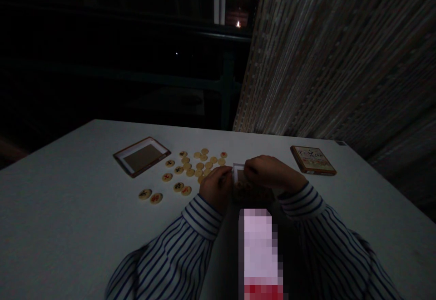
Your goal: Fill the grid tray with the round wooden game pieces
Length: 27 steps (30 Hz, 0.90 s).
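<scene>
Partway, I'd judge: most discs (190, 172) lie loose on the worktop (75, 195) left of centre, a few seem to be inside the small box (236, 167) at frame centre. Left hand (217, 185) and right hand (269, 170) are curled at the box, grip narrow, can't tell if either holds a disc. Room's widest lower left; open tray (145, 157) and patterned box (315, 160) sit toward the far edge.

**Pale yellow, round, wooden-looking discs (190, 172) beside a dark rectangular box (239, 167) with pale inner walls**

We see the discs scattered loose and flat on the white table (85, 227), left of the box; several show black or red characters. The box lies open, partly hidden, with more discs dimly visible inside.
</scene>
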Each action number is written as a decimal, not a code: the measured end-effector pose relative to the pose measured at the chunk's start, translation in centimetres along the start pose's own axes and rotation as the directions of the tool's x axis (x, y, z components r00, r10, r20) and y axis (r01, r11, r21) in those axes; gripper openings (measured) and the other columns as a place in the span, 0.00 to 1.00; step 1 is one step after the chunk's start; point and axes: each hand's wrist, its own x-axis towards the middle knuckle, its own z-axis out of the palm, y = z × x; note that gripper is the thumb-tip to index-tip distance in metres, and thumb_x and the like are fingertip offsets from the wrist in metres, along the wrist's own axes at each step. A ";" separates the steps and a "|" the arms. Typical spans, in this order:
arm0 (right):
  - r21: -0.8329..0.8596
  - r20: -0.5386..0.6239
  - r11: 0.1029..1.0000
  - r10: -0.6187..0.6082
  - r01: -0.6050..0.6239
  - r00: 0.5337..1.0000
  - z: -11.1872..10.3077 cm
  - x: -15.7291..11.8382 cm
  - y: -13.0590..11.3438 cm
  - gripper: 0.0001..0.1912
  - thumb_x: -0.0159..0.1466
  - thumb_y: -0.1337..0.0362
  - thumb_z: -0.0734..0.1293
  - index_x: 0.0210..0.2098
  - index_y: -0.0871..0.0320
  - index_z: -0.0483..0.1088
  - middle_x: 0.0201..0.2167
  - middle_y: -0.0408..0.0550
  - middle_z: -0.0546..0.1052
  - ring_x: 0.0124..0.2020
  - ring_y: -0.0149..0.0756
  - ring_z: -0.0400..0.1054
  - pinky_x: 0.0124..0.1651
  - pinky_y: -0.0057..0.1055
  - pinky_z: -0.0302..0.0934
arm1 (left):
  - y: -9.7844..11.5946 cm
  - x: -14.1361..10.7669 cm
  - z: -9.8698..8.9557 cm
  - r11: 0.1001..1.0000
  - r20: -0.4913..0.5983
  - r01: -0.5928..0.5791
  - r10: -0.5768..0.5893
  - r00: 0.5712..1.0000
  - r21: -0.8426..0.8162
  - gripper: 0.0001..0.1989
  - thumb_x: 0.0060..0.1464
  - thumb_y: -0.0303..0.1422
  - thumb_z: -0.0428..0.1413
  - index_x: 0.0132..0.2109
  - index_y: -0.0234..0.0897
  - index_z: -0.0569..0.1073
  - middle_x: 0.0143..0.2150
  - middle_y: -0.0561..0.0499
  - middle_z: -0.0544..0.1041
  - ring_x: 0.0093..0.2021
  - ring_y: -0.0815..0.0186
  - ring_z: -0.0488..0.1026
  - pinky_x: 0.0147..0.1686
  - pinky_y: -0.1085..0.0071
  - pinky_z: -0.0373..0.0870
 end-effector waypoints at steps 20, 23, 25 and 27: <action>0.032 -0.171 0.999 -0.023 0.028 0.985 -0.8 0.0 -0.1 0.15 0.61 0.64 0.54 0.38 0.59 0.70 0.36 0.50 0.74 0.38 0.36 0.67 0.37 0.29 0.54 | 0.0 2.7 -4.2 0.967 -0.007 0.203 -0.206 0.979 -0.153 0.14 0.50 0.37 0.51 0.41 0.34 0.73 0.40 0.46 0.76 0.38 0.65 0.74 0.40 0.67 0.72; 0.023 -0.175 1.000 -0.011 0.015 0.985 -0.9 0.1 -0.2 0.15 0.61 0.65 0.54 0.38 0.59 0.70 0.36 0.50 0.74 0.38 0.37 0.67 0.38 0.30 0.54 | -0.9 3.5 -6.1 0.964 -0.027 0.245 -0.249 0.968 -0.104 0.15 0.49 0.38 0.52 0.41 0.34 0.73 0.40 0.46 0.76 0.36 0.65 0.74 0.38 0.68 0.72; 0.018 -0.167 1.000 -0.001 0.004 0.986 -0.9 0.1 -0.3 0.14 0.61 0.65 0.54 0.37 0.59 0.70 0.36 0.50 0.75 0.38 0.37 0.67 0.38 0.29 0.54 | -1.8 3.7 -7.1 0.964 -0.024 0.261 -0.263 0.965 -0.048 0.16 0.49 0.39 0.51 0.40 0.34 0.74 0.38 0.46 0.77 0.35 0.65 0.74 0.36 0.69 0.72; 0.016 -0.165 1.000 -0.001 0.003 0.986 -0.8 0.2 -0.4 0.14 0.61 0.65 0.54 0.37 0.59 0.70 0.35 0.50 0.75 0.38 0.36 0.67 0.38 0.29 0.54 | -2.7 3.6 -7.9 0.963 -0.012 0.265 -0.265 0.964 0.036 0.16 0.49 0.39 0.51 0.40 0.33 0.74 0.38 0.47 0.77 0.35 0.64 0.74 0.37 0.69 0.71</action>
